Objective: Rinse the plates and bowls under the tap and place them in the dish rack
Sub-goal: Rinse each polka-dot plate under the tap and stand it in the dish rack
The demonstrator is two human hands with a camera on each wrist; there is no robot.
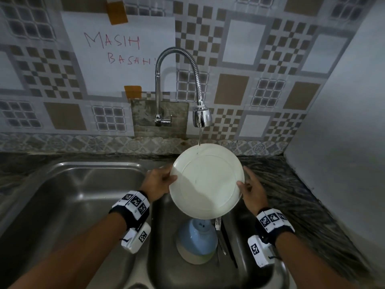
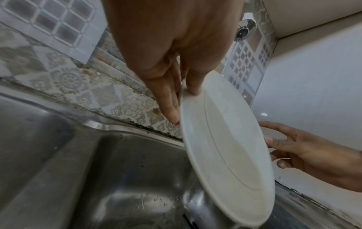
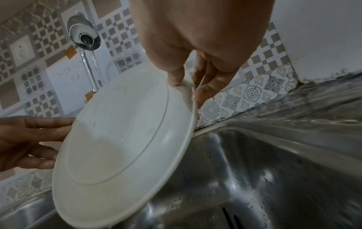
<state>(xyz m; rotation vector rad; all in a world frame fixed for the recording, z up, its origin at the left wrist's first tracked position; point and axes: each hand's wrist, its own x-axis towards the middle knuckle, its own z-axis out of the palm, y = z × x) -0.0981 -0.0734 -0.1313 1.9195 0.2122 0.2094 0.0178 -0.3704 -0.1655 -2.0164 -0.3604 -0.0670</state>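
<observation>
A white plate (image 1: 206,180) is held tilted over the right sink basin, its underside towards me. My left hand (image 1: 171,177) pinches its left rim, thumb on the near face and fingers behind. My right hand (image 1: 242,181) grips the right rim the same way. The chrome tap head (image 1: 201,117) runs a thin stream of water (image 1: 200,137) onto the plate's top edge. The left wrist view shows the left hand (image 2: 173,99) on the plate (image 2: 225,147). In the right wrist view, the right hand (image 3: 188,86) clamps the plate (image 3: 121,139). An upturned blue bowl (image 1: 196,240) lies in the basin below.
A fork (image 1: 218,224) and a dark-handled utensil (image 1: 228,245) lie beside the bowl in the right basin (image 1: 162,247). The left basin (image 1: 73,195) holds nothing. A dark stone counter (image 1: 291,195) runs to the right, bounded by a white wall (image 1: 343,142). No dish rack is in view.
</observation>
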